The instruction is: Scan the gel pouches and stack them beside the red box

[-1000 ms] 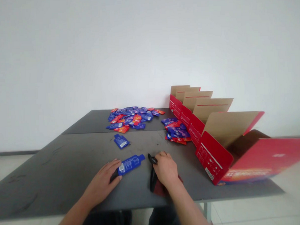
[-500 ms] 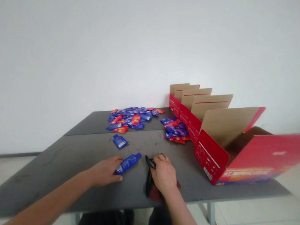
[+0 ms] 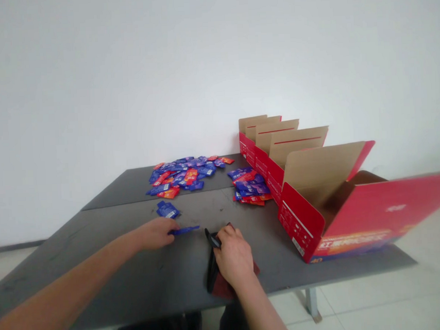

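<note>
Pinched in the grip of the left hand (image 3: 155,234), one blue pouch (image 3: 186,230) shows almost edge-on, as a thin strip. Fingers and thumb are closed on its left end. From that grip its long axis runs to the right, roughly crosswise in front of the person, and the free end points towards the black tool (image 3: 210,239) at the right hand (image 3: 234,256), ending near its tip but apart from it. Left is clearly the nearer hand to the pouch, since it is the one holding it; the right hand is beyond the free end, a little closer to the person.

The right hand's grip is closed over the top of the black tool, whose dark strip slants down towards the front edge of the table (image 3: 138,285). A dark red piece (image 3: 221,286) shows beneath the hand and out past its right side; the fingers cover too much to tell what the tool is or how the two join.

Just beyond the left hand lie loose blue pouches (image 3: 167,210), flat on the table. Farther off is a wide heap of blue, purple and red pouches (image 3: 187,173), and to the right of it a smaller stack (image 3: 250,188), close beside a row of open red cartons (image 3: 302,219). The cartons stand along the right side, flaps raised.
</note>
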`<action>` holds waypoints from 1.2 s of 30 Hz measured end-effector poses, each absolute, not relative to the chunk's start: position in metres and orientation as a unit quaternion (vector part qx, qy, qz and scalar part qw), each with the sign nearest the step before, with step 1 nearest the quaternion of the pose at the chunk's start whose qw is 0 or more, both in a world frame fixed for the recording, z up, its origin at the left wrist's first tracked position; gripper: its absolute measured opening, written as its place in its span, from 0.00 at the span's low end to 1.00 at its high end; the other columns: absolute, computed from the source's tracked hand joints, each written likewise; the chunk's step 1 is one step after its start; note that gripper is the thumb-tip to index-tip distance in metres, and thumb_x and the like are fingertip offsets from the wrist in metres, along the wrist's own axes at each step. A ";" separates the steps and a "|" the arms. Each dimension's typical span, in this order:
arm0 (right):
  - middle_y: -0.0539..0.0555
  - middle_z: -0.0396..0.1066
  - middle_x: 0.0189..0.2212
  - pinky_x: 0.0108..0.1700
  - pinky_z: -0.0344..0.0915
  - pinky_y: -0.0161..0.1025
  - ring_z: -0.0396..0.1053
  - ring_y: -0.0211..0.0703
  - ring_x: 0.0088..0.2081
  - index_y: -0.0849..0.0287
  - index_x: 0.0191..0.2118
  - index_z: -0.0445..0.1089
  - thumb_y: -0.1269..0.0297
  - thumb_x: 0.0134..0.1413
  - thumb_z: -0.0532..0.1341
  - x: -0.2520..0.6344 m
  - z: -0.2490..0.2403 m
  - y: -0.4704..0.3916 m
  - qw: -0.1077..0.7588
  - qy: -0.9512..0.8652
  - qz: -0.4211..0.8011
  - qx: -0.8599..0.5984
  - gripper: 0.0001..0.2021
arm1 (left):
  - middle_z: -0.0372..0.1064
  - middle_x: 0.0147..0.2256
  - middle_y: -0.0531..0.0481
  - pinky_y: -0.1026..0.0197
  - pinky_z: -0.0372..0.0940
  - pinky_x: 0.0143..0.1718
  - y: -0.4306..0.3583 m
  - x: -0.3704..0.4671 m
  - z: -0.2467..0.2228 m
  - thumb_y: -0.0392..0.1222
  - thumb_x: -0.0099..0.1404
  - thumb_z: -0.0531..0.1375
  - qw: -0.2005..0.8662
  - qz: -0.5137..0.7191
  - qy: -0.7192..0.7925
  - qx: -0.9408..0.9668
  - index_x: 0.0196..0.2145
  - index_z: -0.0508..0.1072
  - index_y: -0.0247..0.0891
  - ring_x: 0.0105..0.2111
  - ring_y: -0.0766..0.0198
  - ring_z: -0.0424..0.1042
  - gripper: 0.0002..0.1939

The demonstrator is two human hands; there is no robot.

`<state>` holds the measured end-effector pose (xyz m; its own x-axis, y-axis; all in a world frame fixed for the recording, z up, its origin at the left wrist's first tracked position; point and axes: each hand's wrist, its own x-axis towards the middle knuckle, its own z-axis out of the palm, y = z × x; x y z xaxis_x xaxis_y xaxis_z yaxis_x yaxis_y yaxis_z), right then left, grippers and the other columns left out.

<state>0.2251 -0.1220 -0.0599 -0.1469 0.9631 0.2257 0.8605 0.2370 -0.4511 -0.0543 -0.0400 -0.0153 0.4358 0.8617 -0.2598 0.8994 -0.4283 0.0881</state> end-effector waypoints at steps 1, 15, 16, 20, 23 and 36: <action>0.53 0.73 0.46 0.51 0.65 0.41 0.67 0.50 0.51 0.53 0.41 0.74 0.69 0.58 0.62 0.225 -0.059 -0.122 0.235 -0.749 0.112 -0.609 0.06 | 0.80 0.46 0.45 0.54 0.69 0.54 -0.036 -0.055 -0.018 0.37 0.55 0.58 0.107 -0.084 0.515 0.847 0.45 0.82 0.43 0.49 0.48 0.78 0.21; 0.52 0.74 0.45 0.56 0.66 0.44 0.67 0.52 0.52 0.53 0.41 0.75 0.70 0.55 0.63 0.224 -0.060 -0.125 0.285 -0.730 0.159 -0.601 0.08 | 0.80 0.41 0.44 0.56 0.67 0.44 0.036 -0.038 -0.020 0.48 0.63 0.55 0.130 -0.074 0.522 0.839 0.41 0.80 0.40 0.43 0.49 0.78 0.17; 0.53 0.74 0.45 0.56 0.66 0.44 0.67 0.52 0.52 0.54 0.41 0.74 0.71 0.54 0.63 0.224 -0.060 -0.125 0.286 -0.729 0.165 -0.600 0.08 | 0.80 0.39 0.44 0.56 0.67 0.42 0.043 -0.037 -0.020 0.52 0.64 0.55 0.133 -0.080 0.534 0.831 0.41 0.79 0.39 0.41 0.48 0.78 0.18; 0.53 0.74 0.46 0.57 0.66 0.45 0.67 0.53 0.53 0.54 0.41 0.74 0.72 0.52 0.63 0.222 -0.063 -0.125 0.296 -0.719 0.185 -0.600 0.10 | 0.78 0.35 0.44 0.57 0.66 0.36 0.068 -0.030 -0.018 0.61 0.62 0.57 0.168 -0.095 0.543 0.817 0.35 0.79 0.38 0.38 0.48 0.77 0.23; 0.52 0.74 0.47 0.58 0.65 0.47 0.67 0.53 0.53 0.53 0.41 0.74 0.72 0.51 0.63 0.221 -0.066 -0.124 0.302 -0.716 0.201 -0.596 0.11 | 0.79 0.33 0.46 0.59 0.67 0.35 0.087 -0.020 -0.010 0.62 0.61 0.61 0.268 -0.129 0.496 0.816 0.34 0.81 0.38 0.36 0.51 0.77 0.23; 0.52 0.76 0.48 0.53 0.70 0.48 0.69 0.56 0.51 0.53 0.40 0.77 0.72 0.44 0.68 0.212 -0.077 -0.117 0.247 -0.713 0.233 -0.613 0.14 | 0.80 0.34 0.47 0.60 0.70 0.37 0.213 0.168 0.064 0.52 0.60 0.65 0.291 -0.092 0.375 0.875 0.41 0.82 0.34 0.32 0.58 0.75 0.19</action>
